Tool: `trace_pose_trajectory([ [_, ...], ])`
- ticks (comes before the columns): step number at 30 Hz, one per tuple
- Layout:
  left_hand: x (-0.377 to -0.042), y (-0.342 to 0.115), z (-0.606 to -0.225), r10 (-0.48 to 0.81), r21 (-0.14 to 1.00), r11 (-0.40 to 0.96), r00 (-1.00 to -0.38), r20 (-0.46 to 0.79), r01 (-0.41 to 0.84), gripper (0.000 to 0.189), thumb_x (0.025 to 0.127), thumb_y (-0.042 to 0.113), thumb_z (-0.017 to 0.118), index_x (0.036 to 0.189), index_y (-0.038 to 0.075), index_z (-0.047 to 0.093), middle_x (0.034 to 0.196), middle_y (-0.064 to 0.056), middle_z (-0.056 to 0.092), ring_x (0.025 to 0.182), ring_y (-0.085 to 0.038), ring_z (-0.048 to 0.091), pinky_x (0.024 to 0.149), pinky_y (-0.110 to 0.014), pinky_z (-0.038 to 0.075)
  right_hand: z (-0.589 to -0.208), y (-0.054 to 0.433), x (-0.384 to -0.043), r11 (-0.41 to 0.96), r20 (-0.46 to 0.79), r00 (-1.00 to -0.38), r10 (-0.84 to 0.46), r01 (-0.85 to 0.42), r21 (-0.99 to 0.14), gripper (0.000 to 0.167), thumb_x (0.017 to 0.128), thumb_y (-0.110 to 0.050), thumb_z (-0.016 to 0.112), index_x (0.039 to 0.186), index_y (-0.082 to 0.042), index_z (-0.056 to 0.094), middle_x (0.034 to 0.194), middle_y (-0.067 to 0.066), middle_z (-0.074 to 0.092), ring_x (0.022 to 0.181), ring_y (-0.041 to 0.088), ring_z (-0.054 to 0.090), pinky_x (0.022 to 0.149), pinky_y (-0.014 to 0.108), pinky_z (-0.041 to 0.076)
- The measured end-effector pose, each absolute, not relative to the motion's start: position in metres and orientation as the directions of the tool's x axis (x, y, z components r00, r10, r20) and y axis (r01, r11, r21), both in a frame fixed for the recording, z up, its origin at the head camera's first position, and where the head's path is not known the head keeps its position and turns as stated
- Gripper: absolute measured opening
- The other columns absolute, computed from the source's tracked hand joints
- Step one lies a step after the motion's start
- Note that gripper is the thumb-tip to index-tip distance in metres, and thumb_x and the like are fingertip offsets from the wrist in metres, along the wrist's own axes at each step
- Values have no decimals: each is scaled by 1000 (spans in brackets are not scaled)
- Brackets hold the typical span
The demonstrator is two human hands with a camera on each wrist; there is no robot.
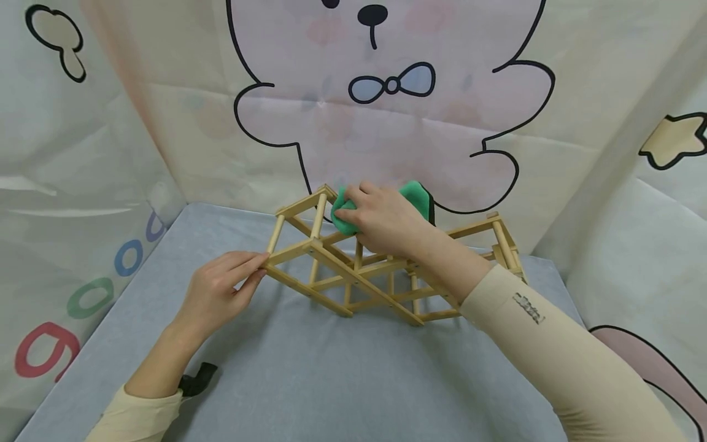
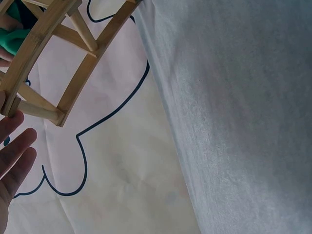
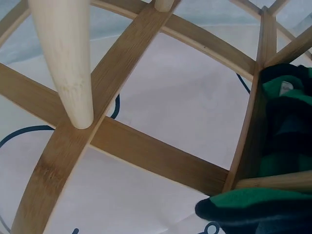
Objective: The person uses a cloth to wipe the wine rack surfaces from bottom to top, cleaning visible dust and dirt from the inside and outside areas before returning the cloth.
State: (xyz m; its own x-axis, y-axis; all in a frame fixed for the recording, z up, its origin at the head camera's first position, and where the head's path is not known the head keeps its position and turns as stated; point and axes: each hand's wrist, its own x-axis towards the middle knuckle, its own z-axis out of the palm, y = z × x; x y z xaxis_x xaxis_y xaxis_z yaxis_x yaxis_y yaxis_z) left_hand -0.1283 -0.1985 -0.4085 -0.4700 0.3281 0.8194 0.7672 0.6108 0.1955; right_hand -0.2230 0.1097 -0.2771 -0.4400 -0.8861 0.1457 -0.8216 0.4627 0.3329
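Note:
A wooden lattice rack (image 1: pixel 361 279) of flat slats and round dowels stands on the table, tilted, its left end toward me. At its left corner, my left hand (image 1: pixel 223 288) pinches a slat between thumb and fingers. My right hand (image 1: pixel 381 218) holds a green cloth (image 1: pixel 417 199) against the far upper part of the rack, the cloth bunched under the fingers. In the left wrist view the rack (image 2: pixel 78 83) runs up from the fingertips. Close up in the right wrist view, green and dark folds of the cloth (image 3: pixel 287 161) lie against a slat.
The table (image 1: pixel 326 380) has a pale blue cover. Behind it hangs a light backdrop (image 1: pixel 182 147) with a cartoon bear print, and printed side sheets (image 1: pixel 635 245) close in left and right. A small black object (image 1: pixel 197 379) sits by my left wrist.

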Motion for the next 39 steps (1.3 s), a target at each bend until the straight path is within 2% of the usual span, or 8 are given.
trace_pose_trajectory([
  [3,-128,-199,-409,329,209,611,-485,810,763,36,109,29,59,116,1,80,100,-9,78,85,-27,74,68,-42,59,-277,110,-220,473,101,-470,-877,-807,355,39,88,-8,67,126,-16,75,114,12,65,90,28,54,69,36,51],
  [8,-127,-199,-409,332,223,621,-510,793,751,40,110,33,56,116,1,79,100,-9,78,86,-27,74,69,-42,60,-277,111,-217,469,91,-472,-877,-799,375,35,89,-9,69,122,-16,76,108,10,64,86,27,51,68,35,49],
  [13,-126,-198,-406,322,213,626,-498,805,750,46,111,38,53,115,1,80,99,-9,78,85,-27,74,68,-42,59,-277,109,-218,479,141,-458,-877,-815,326,39,93,-6,67,131,-14,72,118,13,65,100,31,59,77,36,54],
  [16,-125,-199,-406,322,211,626,-495,807,751,41,110,35,58,115,1,80,99,-9,78,85,-27,74,68,-42,59,-277,107,-219,477,175,-444,-879,-816,327,39,96,-8,70,135,-14,70,126,15,65,109,34,61,82,38,57],
  [22,-125,-200,-408,328,222,628,-512,794,746,39,109,33,59,116,1,80,99,-10,78,86,-28,74,70,-43,59,-268,107,-218,487,194,-447,-873,-809,329,46,95,-12,77,139,-14,68,133,16,63,113,36,61,91,39,55],
  [28,-125,-200,-408,329,221,632,-515,791,743,46,111,38,53,115,1,80,99,-10,78,86,-28,74,71,-43,60,-243,119,-210,548,221,-503,-836,-791,273,54,91,-14,82,142,-16,67,138,17,59,115,36,58,84,41,59],
  [36,-123,-196,-407,317,233,646,-533,785,727,47,110,40,53,115,2,80,100,-10,77,88,-29,74,73,-44,60,-210,155,-197,589,320,-510,-799,-771,241,49,90,-7,79,137,-14,69,134,21,60,112,41,58,86,48,59],
  [39,-123,-194,-406,291,241,648,-527,798,723,41,108,36,57,114,2,81,100,-9,78,88,-29,74,72,-45,59,-202,170,-193,602,353,-508,-786,-761,244,49,88,-5,80,136,-12,70,132,22,61,111,43,58,84,50,59],
])
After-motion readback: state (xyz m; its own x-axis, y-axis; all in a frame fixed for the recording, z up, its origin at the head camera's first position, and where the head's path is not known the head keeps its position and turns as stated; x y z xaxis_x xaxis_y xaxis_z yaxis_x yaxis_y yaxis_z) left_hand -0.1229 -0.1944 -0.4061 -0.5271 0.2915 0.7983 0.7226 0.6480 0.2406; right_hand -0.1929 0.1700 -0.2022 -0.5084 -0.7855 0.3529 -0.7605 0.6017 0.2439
